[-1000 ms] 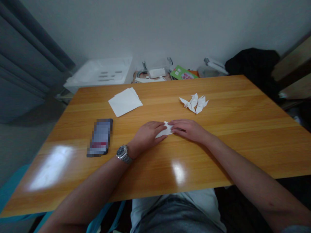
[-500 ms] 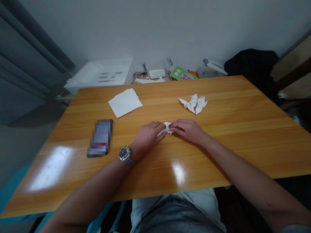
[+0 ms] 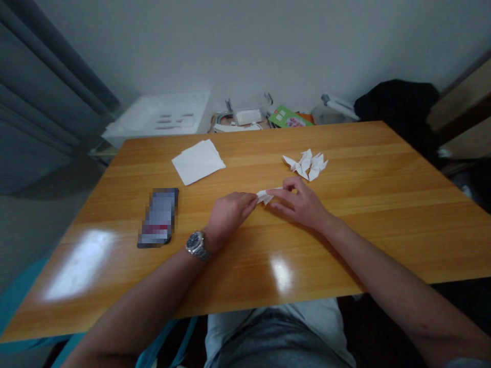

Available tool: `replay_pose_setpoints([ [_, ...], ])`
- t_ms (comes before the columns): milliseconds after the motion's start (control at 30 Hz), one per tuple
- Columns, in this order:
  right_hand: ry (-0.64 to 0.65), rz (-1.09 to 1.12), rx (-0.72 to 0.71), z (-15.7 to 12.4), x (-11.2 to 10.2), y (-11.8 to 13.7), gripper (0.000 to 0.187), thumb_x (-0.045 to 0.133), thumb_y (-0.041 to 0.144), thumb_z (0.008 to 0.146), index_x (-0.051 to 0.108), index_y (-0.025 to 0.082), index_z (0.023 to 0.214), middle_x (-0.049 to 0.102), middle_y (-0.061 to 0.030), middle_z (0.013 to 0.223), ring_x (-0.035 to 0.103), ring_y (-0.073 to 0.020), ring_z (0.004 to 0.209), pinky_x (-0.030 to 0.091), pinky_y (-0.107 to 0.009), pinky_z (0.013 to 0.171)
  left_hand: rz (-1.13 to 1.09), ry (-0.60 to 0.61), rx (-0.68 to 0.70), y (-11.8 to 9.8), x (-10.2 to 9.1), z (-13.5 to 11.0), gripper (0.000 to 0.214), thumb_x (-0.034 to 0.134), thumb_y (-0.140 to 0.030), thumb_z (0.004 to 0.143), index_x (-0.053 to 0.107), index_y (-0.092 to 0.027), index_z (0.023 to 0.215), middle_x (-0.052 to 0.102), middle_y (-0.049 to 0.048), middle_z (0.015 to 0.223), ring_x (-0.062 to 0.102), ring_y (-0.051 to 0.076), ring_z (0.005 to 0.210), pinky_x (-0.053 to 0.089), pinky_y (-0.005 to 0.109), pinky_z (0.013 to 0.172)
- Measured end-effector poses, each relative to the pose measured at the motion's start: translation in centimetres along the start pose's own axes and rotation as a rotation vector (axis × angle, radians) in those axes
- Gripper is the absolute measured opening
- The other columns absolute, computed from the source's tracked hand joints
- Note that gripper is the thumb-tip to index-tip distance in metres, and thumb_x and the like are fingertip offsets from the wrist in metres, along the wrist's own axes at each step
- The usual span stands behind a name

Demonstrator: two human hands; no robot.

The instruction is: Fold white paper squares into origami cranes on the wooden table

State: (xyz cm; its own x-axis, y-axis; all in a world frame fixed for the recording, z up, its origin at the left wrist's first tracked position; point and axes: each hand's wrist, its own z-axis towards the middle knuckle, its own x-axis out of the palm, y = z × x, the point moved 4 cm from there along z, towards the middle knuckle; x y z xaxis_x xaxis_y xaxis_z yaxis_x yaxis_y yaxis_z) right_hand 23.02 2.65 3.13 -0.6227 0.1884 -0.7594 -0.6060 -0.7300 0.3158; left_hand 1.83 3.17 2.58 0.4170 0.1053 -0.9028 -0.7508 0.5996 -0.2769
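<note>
A small folded white paper piece (image 3: 263, 196) is held just above the wooden table (image 3: 364, 204) between both hands. My left hand (image 3: 229, 215), with a watch on its wrist, pinches the paper's left end. My right hand (image 3: 297, 200) pinches its right end with thumb and forefinger, the other fingers curled. Beyond them lies a cluster of folded white paper figures (image 3: 307, 163). A stack of flat white paper sheets (image 3: 198, 161) lies at the far left of the table.
A phone (image 3: 158, 217) lies face up left of my left hand. Behind the table stand a white plastic bin (image 3: 161, 117), small clutter, a green booklet (image 3: 287, 115) and dark cloth (image 3: 395, 102). A grey curtain hangs on the left.
Both hands went from pressing the paper flat on the table to pinching its ends and lifting it slightly. The right hand's fingers have risen off the surface.
</note>
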Motion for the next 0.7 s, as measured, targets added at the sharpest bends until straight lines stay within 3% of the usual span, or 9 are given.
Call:
replay_pose_setpoints([
  [133, 0.011, -0.104, -0.067, -0.1, -0.4, 0.4, 0.028, 0.054, 0.032, 0.103, 0.069, 0.031, 0.127, 0.065, -0.0074, 0.094, 0.063, -0.0225, 0.087, 0.057, -0.039, 0.079, -0.018, -0.021, -0.033, 0.1, -0.2, 0.1, 0.025, 0.053, -0.035, 0.104, 0.073, -0.021, 0.105, 0.078, 0.0050, 0.098, 0.072, 0.019, 0.084, 0.049, 0.028, 0.070],
  [367, 0.165, -0.111, -0.120, -0.2, 0.7, 1.0, 0.033, 0.049, 0.029, 0.105, 0.063, 0.026, 0.135, 0.074, -0.0102, 0.111, 0.070, -0.0244, 0.099, 0.059, -0.040, 0.088, -0.029, -0.051, -0.027, -0.2, -0.5, 0.1, 0.022, 0.056, -0.034, 0.103, 0.073, -0.020, 0.106, 0.078, 0.0051, 0.099, 0.073, 0.019, 0.087, 0.051, 0.028, 0.072],
  [700, 0.186, -0.133, -0.114, 0.0, 1.5, 1.0, 0.020, 0.053, 0.025, 0.103, 0.070, 0.017, 0.112, 0.076, -0.0128, 0.102, 0.071, -0.0236, 0.092, 0.057, -0.035, 0.080, -0.139, -0.021, -0.062, -0.2, -0.1, 0.2, 0.018, 0.057, -0.028, 0.102, 0.071, -0.019, 0.108, 0.078, 0.0047, 0.098, 0.073, 0.017, 0.082, 0.049, 0.025, 0.070],
])
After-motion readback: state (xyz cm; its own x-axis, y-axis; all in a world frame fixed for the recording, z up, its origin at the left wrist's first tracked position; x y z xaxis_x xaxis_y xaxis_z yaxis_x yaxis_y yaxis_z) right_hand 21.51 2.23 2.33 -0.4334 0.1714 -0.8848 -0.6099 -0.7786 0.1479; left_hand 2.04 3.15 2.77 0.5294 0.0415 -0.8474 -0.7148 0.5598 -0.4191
